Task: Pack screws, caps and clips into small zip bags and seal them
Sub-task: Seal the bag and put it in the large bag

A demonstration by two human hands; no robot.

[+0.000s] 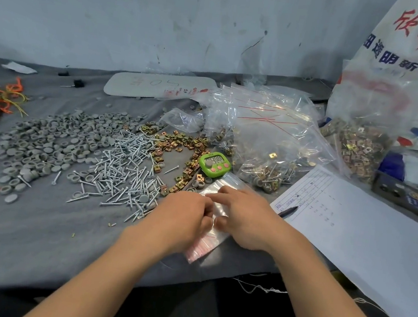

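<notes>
2 bare arms come up from the bottom edge and lean in toward each other. The hands meet in the middle, low over the bench, very close but not touching.

The left hand (pixel 185 212) shows its back. Its fingers (pixel 205 209) are curled in tight, and the tips pinch the near edge of the small zip bags (pixel 204 245). The wrist is straight.

The right hand (pixel 245 216) lies palm down. Its fingers (pixel 220 191) reach to the left and bend a little. The thumb (pixel 218 222) sits lower and squeezes the same bags against them. Both hands look a bit blurry.
</notes>
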